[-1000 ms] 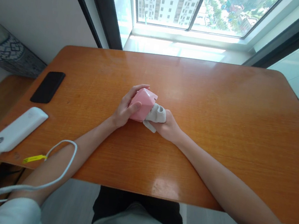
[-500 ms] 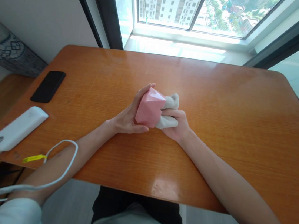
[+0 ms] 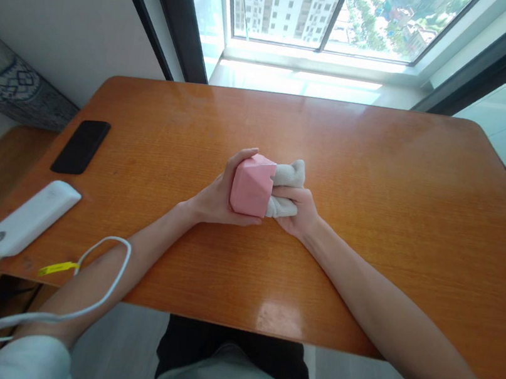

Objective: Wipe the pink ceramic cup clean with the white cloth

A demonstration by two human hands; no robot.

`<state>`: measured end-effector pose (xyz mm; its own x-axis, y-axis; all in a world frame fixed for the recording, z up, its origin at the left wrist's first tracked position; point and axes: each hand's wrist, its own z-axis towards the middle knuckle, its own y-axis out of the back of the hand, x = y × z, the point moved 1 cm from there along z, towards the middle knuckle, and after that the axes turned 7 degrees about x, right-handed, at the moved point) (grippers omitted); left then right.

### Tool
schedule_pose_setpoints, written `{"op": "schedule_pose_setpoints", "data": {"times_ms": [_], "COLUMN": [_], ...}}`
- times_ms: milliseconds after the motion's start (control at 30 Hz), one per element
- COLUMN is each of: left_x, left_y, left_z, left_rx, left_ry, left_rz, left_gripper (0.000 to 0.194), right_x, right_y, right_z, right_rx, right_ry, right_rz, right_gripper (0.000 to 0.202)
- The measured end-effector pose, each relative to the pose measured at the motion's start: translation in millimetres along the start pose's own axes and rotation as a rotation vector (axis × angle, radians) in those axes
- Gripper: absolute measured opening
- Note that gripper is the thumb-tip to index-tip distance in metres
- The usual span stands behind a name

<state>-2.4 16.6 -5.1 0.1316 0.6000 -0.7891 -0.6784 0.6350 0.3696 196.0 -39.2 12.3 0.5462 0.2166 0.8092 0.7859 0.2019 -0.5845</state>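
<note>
A pink faceted cup-like object (image 3: 252,186) is over the middle of the wooden table, lying on its side. My left hand (image 3: 221,194) is wrapped round its left end, fingers above and thumb below. My right hand (image 3: 299,212) grips a white cloth (image 3: 289,174) at the object's right end. Parts of the cloth stick out above and below my right fingers. The fingertips of my right hand are hidden at or inside the pink object.
A black phone (image 3: 81,147) and a white power bank (image 3: 33,218) lie on the table (image 3: 370,232) at the left. A white cable (image 3: 122,268) with a yellow tag (image 3: 58,268) loops over my left forearm. Beyond the far edge is a window.
The pink object has turned in my left hand, and its top edge sits a little lower. My left thumb reaches further right under it. The cloth has shifted slightly with my right fingers.
</note>
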Motion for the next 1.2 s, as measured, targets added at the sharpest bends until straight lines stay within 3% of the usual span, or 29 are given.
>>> {"op": "schedule_pose_setpoints", "data": {"times_ms": [100, 200, 300, 400, 533, 633, 733, 800, 900, 1000, 1100, 1200], "left_x": [-0.8, 0.3, 1.6, -1.1, -8.6, -10.0, -7.9, -6.8, -6.8, -6.2, -5.7, -9.8], "left_y": [1.6, 4.5, 6.9, 7.9, 7.9, 6.6, 4.4, 3.8, 5.2, 8.4, 10.5, 9.9], "left_z": [-0.2, 1.1, 3.1, 5.0, 5.6, 5.2, 5.3, 5.5, 5.5, 5.0, 4.7, 6.2], "left_rx": [0.040, 0.042, 0.046, 0.050, 0.015, 0.008, 0.024, 0.011, -0.001, -0.005, -0.018, -0.036], "left_ry": [0.056, 0.102, 0.128, 0.173, 0.250, 0.251, 0.226, 0.214, 0.220, 0.245, 0.264, 0.268], "left_rz": [-0.112, -0.228, -0.338, -0.448, -0.444, -0.349, -0.262, -0.235, -0.215, -0.234, -0.265, -0.310], "left_gripper": [0.130, 0.121, 0.112, 0.104, 0.106, 0.111, 0.128, 0.133, 0.128, 0.113, 0.106, 0.112], "right_x": [-2.1, 3.2, 11.8, 14.7, 8.1, 3.5, 2.7, 3.7, 7.0, 13.3, 18.2, 17.3], "right_y": [-1.4, -3.1, -6.3, -9.3, -9.9, -10.2, -12.4, -14.1, -14.2, -13.2, -12.7, -12.2], "right_z": [-3.2, -6.8, -9.3, -10.9, -9.6, -4.8, 1.3, 3.4, 1.7, -3.4, -7.7, -7.6], "right_rx": [-0.043, -0.030, 0.114, 0.230, 0.068, -0.100, -0.141, -0.134, -0.133, -0.047, 0.050, -0.010], "right_ry": [0.046, 0.212, 0.446, 0.582, 0.429, 0.283, 0.118, 0.038, 0.097, 0.295, 0.424, 0.387], "right_rz": [-0.078, -0.331, -0.672, -0.846, -0.716, -0.401, -0.060, 0.043, -0.039, -0.438, -0.766, -0.687], "right_gripper": [0.039, 0.026, 0.010, 0.028, 0.026, 0.014, 0.027, 0.030, 0.028, 0.010, 0.025, 0.023]}}
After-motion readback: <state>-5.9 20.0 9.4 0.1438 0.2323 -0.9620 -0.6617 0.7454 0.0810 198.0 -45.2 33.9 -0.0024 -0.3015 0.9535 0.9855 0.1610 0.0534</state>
